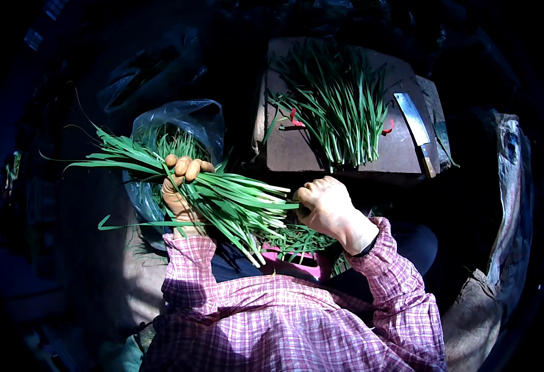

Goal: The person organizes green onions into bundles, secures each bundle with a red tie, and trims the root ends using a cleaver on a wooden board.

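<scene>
Plaid shirt (278,328) nearest; left hand (185,189) clamps green bunch (238,201), right hand (324,201) pinches one leaf (286,206); cleaver (412,121) lies on board (402,155).

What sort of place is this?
Probably an informal vegetable workspace, judging by the bunch of long green, pale-ended stalks in the left hand, the wooden-handled steel cleaver on a flat brown board, and the clear plastic bag of greens.

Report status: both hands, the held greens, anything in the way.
Left hand closed around garlic chives, pale ends pointing right. Right hand shut on one leaf blade by those ends. No obstruction visible between hands; cleaver apart, on board.
</scene>
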A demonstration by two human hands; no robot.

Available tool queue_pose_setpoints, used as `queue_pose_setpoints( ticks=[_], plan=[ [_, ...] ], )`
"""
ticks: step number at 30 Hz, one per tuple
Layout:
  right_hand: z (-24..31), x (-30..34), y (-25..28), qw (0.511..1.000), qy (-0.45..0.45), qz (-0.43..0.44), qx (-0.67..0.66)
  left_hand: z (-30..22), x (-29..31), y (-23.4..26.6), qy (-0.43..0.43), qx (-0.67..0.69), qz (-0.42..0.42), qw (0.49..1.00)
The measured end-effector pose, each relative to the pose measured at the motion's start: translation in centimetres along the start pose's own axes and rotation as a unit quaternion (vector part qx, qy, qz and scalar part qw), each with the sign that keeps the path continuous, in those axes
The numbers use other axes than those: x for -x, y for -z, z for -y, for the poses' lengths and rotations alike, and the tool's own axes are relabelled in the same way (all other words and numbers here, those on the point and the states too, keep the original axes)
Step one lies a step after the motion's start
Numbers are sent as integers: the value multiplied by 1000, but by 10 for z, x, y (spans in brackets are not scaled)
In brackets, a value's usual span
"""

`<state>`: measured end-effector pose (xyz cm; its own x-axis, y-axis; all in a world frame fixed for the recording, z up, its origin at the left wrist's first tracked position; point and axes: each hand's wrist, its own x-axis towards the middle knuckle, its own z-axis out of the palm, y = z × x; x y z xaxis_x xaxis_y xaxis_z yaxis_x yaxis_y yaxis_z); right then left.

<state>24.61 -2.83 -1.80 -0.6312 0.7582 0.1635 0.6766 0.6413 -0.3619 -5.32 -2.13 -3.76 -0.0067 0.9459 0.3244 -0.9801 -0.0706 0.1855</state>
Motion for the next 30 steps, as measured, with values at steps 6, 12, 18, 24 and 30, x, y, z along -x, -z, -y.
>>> queue_pose_setpoints(
  ticks=[6, 12, 18, 24, 30],
  plan=[
    [-30, 36, 9, 928, -261, -110, -243, -11, 2, -11, -17, -36, -24, 999],
    [-48, 60, -16, 970, -217, -74, -78, -36, -2, -12, -39, -52, -9, 998],
    [29, -4, -2, 863, -279, 5, -422, -12, -6, -20, 3, -37, -34, 999],
    [15, -13, -7, 903, -267, -81, -327, -15, -2, -18, 42, -128, -88, 987],
    [-14, 23, 15, 744, -404, -168, -505, -30, -10, 2, -82, -193, -322, 923]
  ],
)
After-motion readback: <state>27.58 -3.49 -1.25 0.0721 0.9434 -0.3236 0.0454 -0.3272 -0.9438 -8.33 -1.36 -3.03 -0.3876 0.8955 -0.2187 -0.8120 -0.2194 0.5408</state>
